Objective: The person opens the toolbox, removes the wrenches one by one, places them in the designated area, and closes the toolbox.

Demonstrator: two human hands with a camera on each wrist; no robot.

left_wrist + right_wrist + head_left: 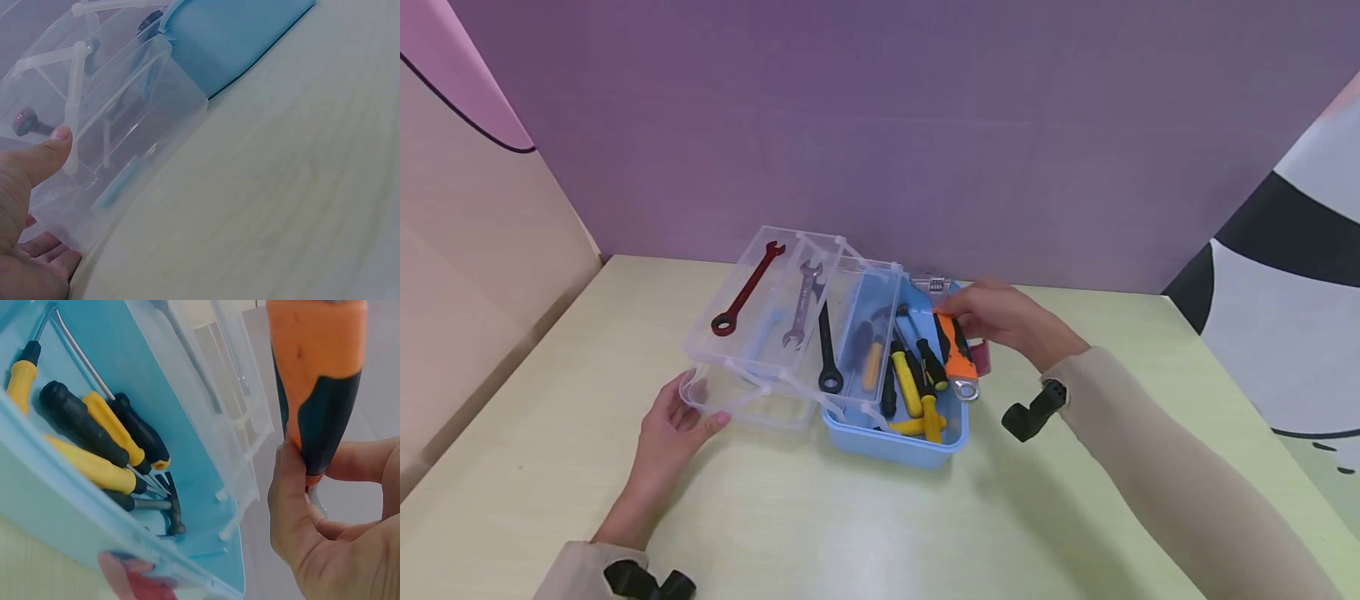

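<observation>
An open blue toolbox (895, 446) stands on the table, its clear fold-out trays (737, 364) swung out to the left. My left hand (673, 425) grips the front left corner of the lower clear tray (144, 125), thumb (50, 153) on top and fingers underneath. My right hand (1000, 321) pinches the far end of an orange-and-black-handled tool (958, 354) that lies along the box's right side. The wrist view shows that handle (319, 369) held between thumb and fingers (294, 506). Yellow-and-black screwdrivers (906, 383) lie in the box.
A red wrench (747, 290) and a silver wrench (802, 304) lie in the upper tray, with a black wrench (826, 350) beside them. A small hammer (172, 506) lies among the screwdrivers (106, 425). A purple wall stands just behind the box. Pale table (850, 517) stretches in front.
</observation>
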